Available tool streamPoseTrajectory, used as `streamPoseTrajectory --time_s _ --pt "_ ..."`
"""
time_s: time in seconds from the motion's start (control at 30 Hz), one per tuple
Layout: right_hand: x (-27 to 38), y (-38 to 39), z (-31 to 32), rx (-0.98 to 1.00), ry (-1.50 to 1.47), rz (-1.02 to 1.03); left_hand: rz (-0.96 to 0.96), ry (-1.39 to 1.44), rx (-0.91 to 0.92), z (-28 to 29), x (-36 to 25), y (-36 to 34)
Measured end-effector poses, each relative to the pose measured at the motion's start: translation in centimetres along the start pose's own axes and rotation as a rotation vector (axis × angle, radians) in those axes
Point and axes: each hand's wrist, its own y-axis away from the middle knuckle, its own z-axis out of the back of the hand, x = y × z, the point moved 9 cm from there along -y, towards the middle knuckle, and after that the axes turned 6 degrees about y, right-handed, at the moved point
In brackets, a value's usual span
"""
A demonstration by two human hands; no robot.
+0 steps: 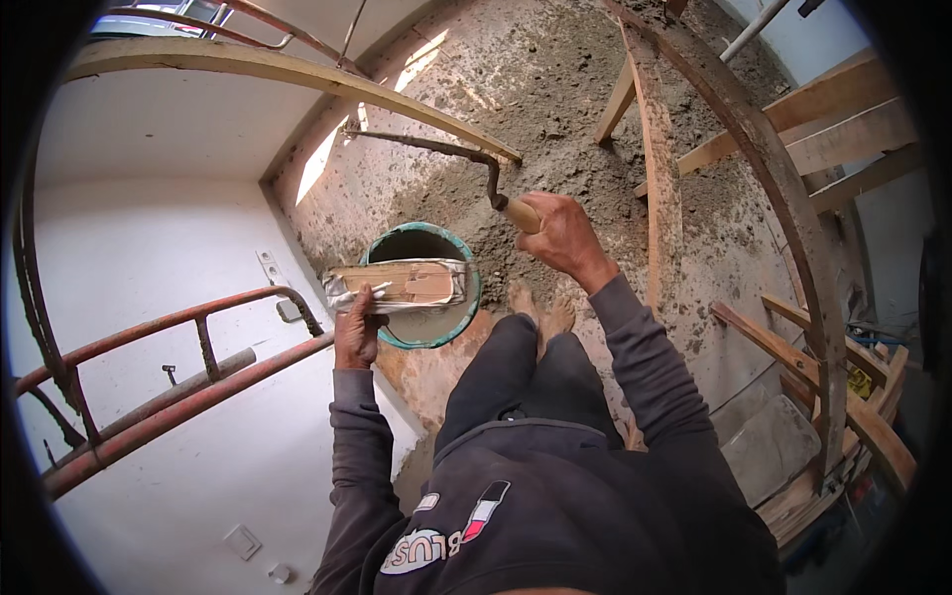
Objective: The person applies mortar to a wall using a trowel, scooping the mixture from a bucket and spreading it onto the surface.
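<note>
Curling tightly around a pale wooden handle (523,215), the fingers of the right hand (567,238) are closed on a trowel (436,148), leaving no visible gap in the fist. The knuckles face up toward the camera, and the wrist follows the dark-sleeved forearm (647,362), which slants up and leftward from the lower right. From the handle, a cranked metal shank runs to the long blade, seen almost edge-on and pointing left toward the white wall (198,238), above the floor (436,372). The left hand (355,335) pinches the near edge of a flat wooden board (402,283), thumb on top; the other fingers are mostly hidden below it, so their exact spread cannot be told. That forearm (359,441) rises nearly straight from the lower edge, wrist roughly in line. The board, with ragged whitish wrapping along its edges, lies level across the mouth of a teal-rimmed bucket (477,293); whether it touches the rim cannot be told. Grey liquid (426,325) shows inside, below the board. Beyond the bucket and right hand, crumbly grey material (555,109) covers the floor, and bare feet (557,315) stand just right of the bucket.
</note>
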Motion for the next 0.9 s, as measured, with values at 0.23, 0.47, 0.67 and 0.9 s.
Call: streamPoseTrajectory --time_s 0.23,0.47,0.67,0.9 --pt "1.1 2.8 -4.2 0.167 -0.145 -0.111 0.027 -0.01 0.114 -1.7 1.4 1.5" --pt "-0.2 7.0 -13.7 0.262 -0.297 -0.375 -0.019 -0.067 0.252 -2.8 2.9 1.3" --pt "0.0 17.5 -18.7 0.023 -0.237 -0.615 0.055 -0.147 0.414 3.0 6.8 0.5" --pt "-3.8 36.4 -15.3 -0.206 0.372 -1.019 0.084 -0.352 0.436 8.0 10.6 1.7"
